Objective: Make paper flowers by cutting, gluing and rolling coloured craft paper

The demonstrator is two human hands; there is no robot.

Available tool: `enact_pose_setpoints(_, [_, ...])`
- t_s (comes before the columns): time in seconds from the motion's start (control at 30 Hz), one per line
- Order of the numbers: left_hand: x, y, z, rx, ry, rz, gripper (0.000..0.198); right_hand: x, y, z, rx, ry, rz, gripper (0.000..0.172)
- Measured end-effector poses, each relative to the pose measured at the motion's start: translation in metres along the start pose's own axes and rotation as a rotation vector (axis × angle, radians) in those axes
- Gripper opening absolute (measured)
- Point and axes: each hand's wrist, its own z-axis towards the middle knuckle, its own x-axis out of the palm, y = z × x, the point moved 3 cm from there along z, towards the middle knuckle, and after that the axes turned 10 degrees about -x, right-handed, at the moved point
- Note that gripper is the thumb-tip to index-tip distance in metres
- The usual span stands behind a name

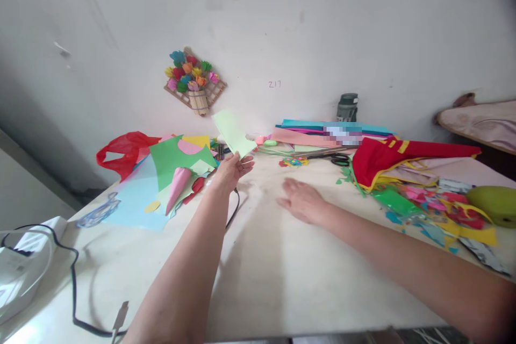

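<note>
My left hand [233, 173] grips a pale green sheet of paper [231, 131] near its lower edge, thumb in front, and holds it up above the table. The sheet has a notch at its lower right, and its top is slightly blurred. My right hand [302, 201] is low over the tabletop, palm down, fingers apart and smeared by motion, with nothing seen in it. Beyond it lie a small cluster of colourful paper cut-outs [296, 162] and black-handled scissors [339, 159].
Coloured paper sheets [137, 193], a pink paper cone [177, 188] and a red plastic bag [129, 150] lie left. Stacked paper [298, 131] and a bottle [347, 107] stand at the back. Red cloth [374, 164] and paper scraps [443, 215] lie right. A black cable [73, 279] crosses the front left.
</note>
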Motion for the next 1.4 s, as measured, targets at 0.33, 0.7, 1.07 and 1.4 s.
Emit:
enact_pose_setpoints(0.33, [0.028, 0.012, -0.003, -0.037, -0.007, -0.002, 0.007, 0.008, 0.049, 0.064, 0.015, -0.259, 0.36, 0.06])
enact_pose_setpoints(0.7, [0.016, -0.005, -0.007, -0.094, -0.036, 0.235, 0.017, -0.002, -0.061, 0.049, 0.638, -0.795, 0.959, 0.045])
enact_pose_setpoints(1.07, [0.031, 0.028, -0.004, -0.047, -0.158, 0.179, 0.022, 0.007, 0.043, 0.055, -0.112, -0.074, 0.182, 0.049])
enact_pose_setpoints(1.4, [0.031, 0.045, -0.005, -0.048, -0.13, 0.178, 0.033, -0.011, -0.063, 0.018, 0.405, -0.064, -0.015, 0.042])
